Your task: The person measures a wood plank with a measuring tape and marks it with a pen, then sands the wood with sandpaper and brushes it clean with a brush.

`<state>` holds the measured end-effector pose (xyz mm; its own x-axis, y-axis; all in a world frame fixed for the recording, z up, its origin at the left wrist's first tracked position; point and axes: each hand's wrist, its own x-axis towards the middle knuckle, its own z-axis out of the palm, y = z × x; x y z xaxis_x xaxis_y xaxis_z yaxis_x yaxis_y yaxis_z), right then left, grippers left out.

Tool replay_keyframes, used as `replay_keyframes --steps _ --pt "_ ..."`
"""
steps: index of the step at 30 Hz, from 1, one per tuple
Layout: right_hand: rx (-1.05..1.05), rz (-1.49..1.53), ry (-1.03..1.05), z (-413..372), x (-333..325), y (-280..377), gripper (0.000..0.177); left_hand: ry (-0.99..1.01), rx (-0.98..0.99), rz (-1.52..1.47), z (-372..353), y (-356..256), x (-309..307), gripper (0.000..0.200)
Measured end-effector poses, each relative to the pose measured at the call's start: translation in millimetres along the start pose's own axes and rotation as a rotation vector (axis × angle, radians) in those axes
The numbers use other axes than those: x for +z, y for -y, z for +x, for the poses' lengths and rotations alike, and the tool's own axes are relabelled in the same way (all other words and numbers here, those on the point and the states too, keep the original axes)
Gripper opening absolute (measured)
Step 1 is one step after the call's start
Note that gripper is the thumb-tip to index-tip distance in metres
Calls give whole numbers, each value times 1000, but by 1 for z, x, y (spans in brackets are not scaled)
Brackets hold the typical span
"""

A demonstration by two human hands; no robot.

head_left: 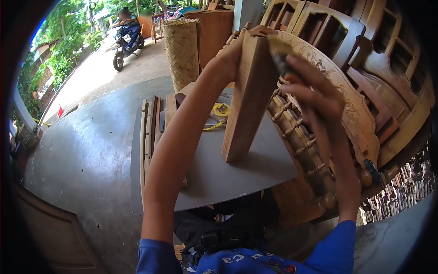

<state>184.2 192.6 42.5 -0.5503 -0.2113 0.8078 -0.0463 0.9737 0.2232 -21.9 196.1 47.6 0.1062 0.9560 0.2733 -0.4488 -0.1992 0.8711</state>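
Note:
A thick wooden board [246,96] stands on end, leaning slightly, on the grey tabletop [205,182]. At its upper end my left hand [238,48] is closed round the far edge, with some fingers hidden behind the wood. My right hand [317,89] grips a paintbrush [284,64] with a dark handle. The brush's pale yellowish bristles meet the board's right side near the top, smeared by motion. Behind the board on the tabletop lies a round yellow object [221,109] with a yellow strand trailing from it.
Wooden strips [148,132] lie along the table's left edge. Carved wooden panels [337,77] and turned spindles [296,121] crowd the right side. A rolled woven mat [181,52] stands behind the table. Farther back, a person [130,27] sits on a motorbike [123,48].

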Motion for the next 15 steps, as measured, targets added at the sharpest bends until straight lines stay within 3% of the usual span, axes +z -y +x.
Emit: replay_keyframes --steps 2,4,6,9,11,13,15 --pt "15 82 103 -32 28 18 14 87 -76 -104 -1 -5 -20 45" --pt "-132 173 265 -71 59 40 11 55 -89 -27 -11 -14 -32 49" --pt "-206 284 578 -97 84 66 7 60 -65 -5 -17 -17 -37 50" --pt "-58 441 608 -81 76 49 10 104 -88 110 -11 -21 -34 49" --pt "37 482 433 -41 51 38 14 182 -118 143 -14 -27 -27 47" --pt "-2 350 195 -6 29 32 16 326 -165 136 -22 -39 -9 43" --pt "-3 194 72 10 14 31 16 262 -78 210 -31 -46 3 41"
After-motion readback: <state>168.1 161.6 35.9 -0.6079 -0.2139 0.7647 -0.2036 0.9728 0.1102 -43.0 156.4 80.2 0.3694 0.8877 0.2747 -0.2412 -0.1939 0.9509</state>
